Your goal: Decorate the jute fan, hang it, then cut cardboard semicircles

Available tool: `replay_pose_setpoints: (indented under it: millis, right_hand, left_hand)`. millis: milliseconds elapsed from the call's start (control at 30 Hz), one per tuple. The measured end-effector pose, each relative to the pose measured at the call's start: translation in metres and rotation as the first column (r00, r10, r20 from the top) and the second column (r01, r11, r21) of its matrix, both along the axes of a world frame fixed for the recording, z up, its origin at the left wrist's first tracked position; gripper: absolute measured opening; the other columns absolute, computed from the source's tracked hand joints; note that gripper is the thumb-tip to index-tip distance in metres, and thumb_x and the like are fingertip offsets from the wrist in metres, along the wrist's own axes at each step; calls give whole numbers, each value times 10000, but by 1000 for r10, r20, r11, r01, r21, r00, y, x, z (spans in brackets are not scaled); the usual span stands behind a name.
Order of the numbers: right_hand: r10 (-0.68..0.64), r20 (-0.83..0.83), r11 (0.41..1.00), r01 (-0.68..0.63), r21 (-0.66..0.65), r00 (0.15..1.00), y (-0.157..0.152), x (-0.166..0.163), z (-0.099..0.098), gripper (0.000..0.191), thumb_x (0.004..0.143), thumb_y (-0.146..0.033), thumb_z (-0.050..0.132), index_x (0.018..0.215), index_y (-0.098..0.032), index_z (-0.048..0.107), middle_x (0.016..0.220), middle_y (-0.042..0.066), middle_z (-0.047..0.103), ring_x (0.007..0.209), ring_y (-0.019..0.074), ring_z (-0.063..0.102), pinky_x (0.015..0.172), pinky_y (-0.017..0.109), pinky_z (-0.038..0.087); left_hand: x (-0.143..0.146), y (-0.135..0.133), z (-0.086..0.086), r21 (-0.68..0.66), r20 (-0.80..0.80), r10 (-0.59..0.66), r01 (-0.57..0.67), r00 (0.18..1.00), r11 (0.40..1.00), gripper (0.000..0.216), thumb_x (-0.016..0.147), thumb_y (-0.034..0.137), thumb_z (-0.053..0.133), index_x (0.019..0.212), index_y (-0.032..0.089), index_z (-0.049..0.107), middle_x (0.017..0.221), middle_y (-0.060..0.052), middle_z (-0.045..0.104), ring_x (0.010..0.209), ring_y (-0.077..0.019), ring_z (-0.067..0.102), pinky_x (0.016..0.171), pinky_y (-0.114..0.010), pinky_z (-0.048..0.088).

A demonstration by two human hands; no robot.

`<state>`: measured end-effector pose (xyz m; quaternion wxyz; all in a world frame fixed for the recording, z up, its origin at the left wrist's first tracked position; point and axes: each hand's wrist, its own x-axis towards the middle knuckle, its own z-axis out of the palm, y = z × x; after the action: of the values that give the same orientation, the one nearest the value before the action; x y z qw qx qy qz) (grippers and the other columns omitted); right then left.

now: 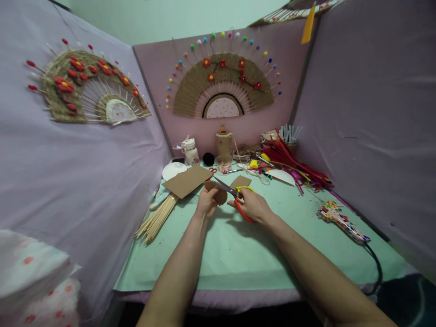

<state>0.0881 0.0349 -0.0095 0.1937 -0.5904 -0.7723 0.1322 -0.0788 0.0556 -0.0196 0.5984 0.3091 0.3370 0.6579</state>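
My left hand (pixel 206 202) pinches a small piece of brown cardboard (pixel 221 197) with a rounded edge, held above the table. In my right hand (pixel 255 205) is a pair of scissors (pixel 242 210) with one red and one yellow handle loop. Their blades are parted and point left, over the cardboard piece; whether they touch it I cannot tell. Behind my right hand lies a flat cardboard scrap (pixel 241 182). A larger cardboard sheet (pixel 188 180) rests to the left, partly over a bundle of thin wooden sticks (pixel 159 219).
A glue gun (pixel 344 223) with a black cord lies at the right. Red pipe cleaners (pixel 296 161), a twine spool (pixel 224 144), a white bottle (pixel 190 151) and a white half disc (pixel 281 176) stand or lie at the back. Decorated fans (pixel 190 91) hang on the partitions.
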Motion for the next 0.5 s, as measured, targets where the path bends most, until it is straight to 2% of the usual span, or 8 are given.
replay_pose_setpoints:
  millis: [300, 500]
  right_hand:
    - [-35, 71, 999, 35, -7, 997, -1, 0, 4, 487, 870, -688, 440, 869, -215, 559, 819, 76, 691, 757, 232, 640, 563, 281, 274]
    - [-42, 42, 999, 43, -17, 998, 0, -1, 2, 429, 873, -632, 487, 821, -213, 566, 805, 79, 681, 736, 219, 626, 566, 270, 275]
  left_hand:
    - [-1, -1, -2, -31, 4, -9, 9, 1000, 999, 383, 474, 249, 866, 783, 168, 654, 705, 12, 679, 644, -127, 608, 635, -256, 460]
    - [-1, -1, -3, -39, 21, -9, 9, 1000, 999, 394, 480, 246, 871, 796, 166, 649, 712, 12, 677, 660, -126, 612, 657, -258, 469]
